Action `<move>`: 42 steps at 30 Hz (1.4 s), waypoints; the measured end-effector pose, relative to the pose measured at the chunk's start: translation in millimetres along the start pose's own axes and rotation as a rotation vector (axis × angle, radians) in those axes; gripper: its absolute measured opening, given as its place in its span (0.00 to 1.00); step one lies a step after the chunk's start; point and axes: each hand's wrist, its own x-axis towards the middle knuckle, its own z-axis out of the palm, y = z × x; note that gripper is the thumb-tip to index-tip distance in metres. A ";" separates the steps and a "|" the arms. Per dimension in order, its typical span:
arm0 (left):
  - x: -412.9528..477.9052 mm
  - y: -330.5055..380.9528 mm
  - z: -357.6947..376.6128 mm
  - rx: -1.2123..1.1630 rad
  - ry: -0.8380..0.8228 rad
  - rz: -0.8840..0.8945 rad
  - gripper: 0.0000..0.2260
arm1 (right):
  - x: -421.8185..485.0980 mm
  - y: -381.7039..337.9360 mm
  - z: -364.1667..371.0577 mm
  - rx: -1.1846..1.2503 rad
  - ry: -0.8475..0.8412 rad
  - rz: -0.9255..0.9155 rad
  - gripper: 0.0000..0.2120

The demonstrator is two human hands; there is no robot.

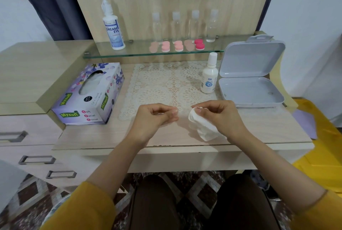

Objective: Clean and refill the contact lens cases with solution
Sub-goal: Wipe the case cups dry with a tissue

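Note:
My left hand (pixel 157 116) hovers over the desk's front with its fingers curled, pinching a small pale piece (pixel 174 111) that is too blurred to identify. My right hand (pixel 222 115) grips a crumpled white tissue (pixel 201 127), the thumb pressing its top against a small white piece (pixel 198 107). The two hands are a short gap apart. Several pink lens cases (pixel 165 46) and a darker pink one (pixel 199 44) lie in a row on the glass shelf (pixel 129 52). A large solution bottle (pixel 113 27) stands at the shelf's left. A small white solution bottle (pixel 209 77) stands on the desk.
A tissue box (pixel 88 94) lies at the left of the lace mat (pixel 162 85). An open grey plastic box (pixel 251 81) sits at the right. Several clear bottles (pixel 175 26) stand along the back of the shelf. Drawers are at the lower left.

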 end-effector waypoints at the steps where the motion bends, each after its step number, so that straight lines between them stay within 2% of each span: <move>1: 2.2 -0.7 -1.1 0.045 0.017 0.018 0.04 | 0.5 0.3 -1.6 0.000 0.008 0.005 0.09; 6: 12.5 -6.8 -2.7 0.378 0.073 0.121 0.09 | 0.7 0.4 -6.5 -0.030 0.043 -0.008 0.08; 10: 17.4 -13.4 -1.6 0.655 0.023 0.283 0.12 | 0.4 0.8 -9.2 -0.051 0.049 -0.041 0.09; 14: 21.0 -20.2 -4.4 0.908 -0.007 0.372 0.13 | 0.2 0.6 -7.8 -0.073 0.062 -0.058 0.09; 19: 15.1 -19.7 -6.3 0.873 0.001 0.386 0.12 | -3.4 -5.0 3.1 -0.099 0.095 -0.087 0.08; 24: -10.0 -10.4 -40.0 0.824 0.118 0.422 0.09 | -11.6 -18.0 37.1 -0.114 0.001 -0.155 0.06; 31: -90.7 -20.2 -139.5 0.724 0.423 0.291 0.08 | -26.2 -30.9 138.4 -0.139 -0.298 -0.250 0.04; 36: -167.2 -50.6 -214.8 0.722 0.617 0.059 0.07 | -50.1 -27.2 242.3 -0.141 -0.501 -0.312 0.03; 42: -239.1 -108.7 -272.4 0.686 0.725 -0.231 0.09 | -78.4 16.5 362.4 -0.314 -0.799 -0.385 0.05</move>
